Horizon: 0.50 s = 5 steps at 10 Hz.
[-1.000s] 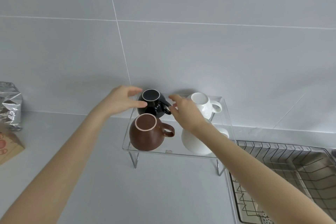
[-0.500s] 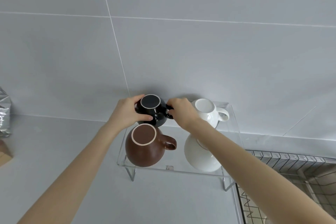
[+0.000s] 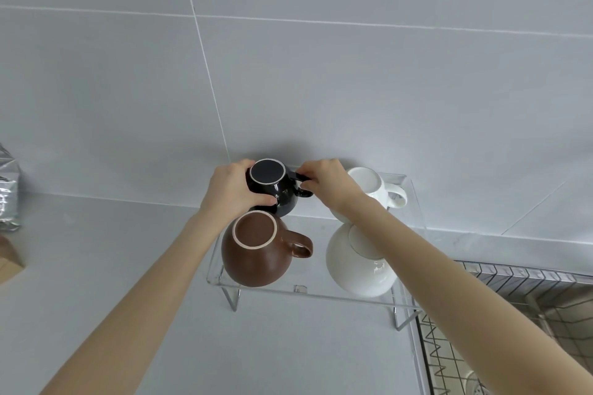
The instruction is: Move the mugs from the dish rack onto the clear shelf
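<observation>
Against the grey tiled wall, the clear shelf (image 3: 321, 293) carries four upturned mugs; both hands have now closed on the black mug (image 3: 272, 186) at frame centre, left hand (image 3: 232, 191) cupping its body, right hand (image 3: 327, 184) pinching its handle, seemingly straightening the last one

- Note the grey tiled wall (image 3: 321, 90) filling the upper field, its thin pale grout lines crossing behind the counter.
- You see the grey countertop (image 3: 96, 266) below it, meeting the wall along a straight seam.
- At your far left edge, observe a crinkled silver foil bag (image 3: 8, 192), partly cut off.
- Just below it lies a brown paper package (image 3: 8, 261), also cropped.
</observation>
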Motion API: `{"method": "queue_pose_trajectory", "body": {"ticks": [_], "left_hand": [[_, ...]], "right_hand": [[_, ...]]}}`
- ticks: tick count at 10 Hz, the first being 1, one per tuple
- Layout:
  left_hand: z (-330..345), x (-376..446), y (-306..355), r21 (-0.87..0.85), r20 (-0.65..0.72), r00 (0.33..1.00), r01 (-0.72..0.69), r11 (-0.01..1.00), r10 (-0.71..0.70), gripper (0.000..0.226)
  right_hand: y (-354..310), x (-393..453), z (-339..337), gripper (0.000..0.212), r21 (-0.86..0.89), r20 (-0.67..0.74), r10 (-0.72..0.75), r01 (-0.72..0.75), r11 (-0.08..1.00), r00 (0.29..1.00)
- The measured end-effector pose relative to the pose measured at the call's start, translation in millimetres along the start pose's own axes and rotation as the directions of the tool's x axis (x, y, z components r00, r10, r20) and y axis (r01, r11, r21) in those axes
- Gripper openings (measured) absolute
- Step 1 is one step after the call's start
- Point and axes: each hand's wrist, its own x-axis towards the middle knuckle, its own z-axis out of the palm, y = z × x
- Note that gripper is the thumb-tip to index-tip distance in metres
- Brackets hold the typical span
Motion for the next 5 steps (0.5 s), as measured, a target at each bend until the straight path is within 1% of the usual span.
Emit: {"method": "queue_pose_trajectory", "body": {"ticks": [1, 2, 3, 4, 5], "left_hand": [[0, -1, 3, 0.015, 0.027, 1.0, 0.007, 1.0, -0.007, 0.06], [-1, 2, 4, 0.062, 0.083, 0.996, 0.028, 0.998, -0.033, 0.057], [-4, 5, 12, 0.154, 0.19, 0.976, 0.077, 0.985, -0.106, 0.06], [-1, -5, 28, 0.126, 0.199, 0.978, 0.031, 0.992, -0.056, 0.074], [4, -30, 54, 0.121, 0.202, 0.976, -0.102, 0.987, 0.076, 0.074]], "right_hand": [[-2, 0, -2, 0.019, 0.0, 0.005, 0.011, -0.011, 1.0, 1.0], [-3, -3, 0, 0.021, -0.067, 0.018, -0.012, 0.014, 0.998, 1.0], [-11, -12, -2, 0.041, -0.213, 0.088, 0.014, 0.005, 0.977, 0.996], [-20, -39, -16, 0.061, -0.072, -0.011, -0.044, 0.043, 0.997, 0.999], [-30, -93, -41, 0.058, 0.138, -0.102, -0.095, 0.109, 0.984, 0.99]]}}
